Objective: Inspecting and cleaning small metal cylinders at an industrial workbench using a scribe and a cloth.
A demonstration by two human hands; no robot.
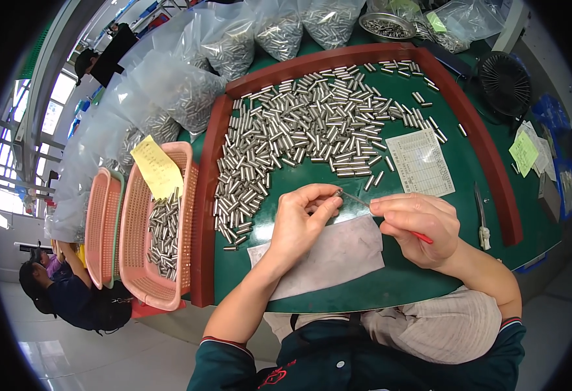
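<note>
My left hand (301, 220) pinches a small metal cylinder (339, 193) between thumb and fingertips, mostly covered by them. In my right hand (421, 225) is a thin metal tool with a red handle (422, 238). The slim shaft (356, 199) of that tool reaches left to the cylinder's end; whether its tip is inside cannot be made out. Under my hands a pale grey cloth (338, 257) lies on the green tabletop (423, 280). Beyond them spreads a heap of loose metal cylinders (305, 117).
A dark red raised frame (211, 195) borders the work area. Pink baskets (129, 241) stand left, the nearer one containing cylinders and a yellow note (157, 167). Filled plastic bags (227, 42) line the back. To the right are a printed sheet (420, 163), a knife-like tool (481, 215) and a black fan (502, 85).
</note>
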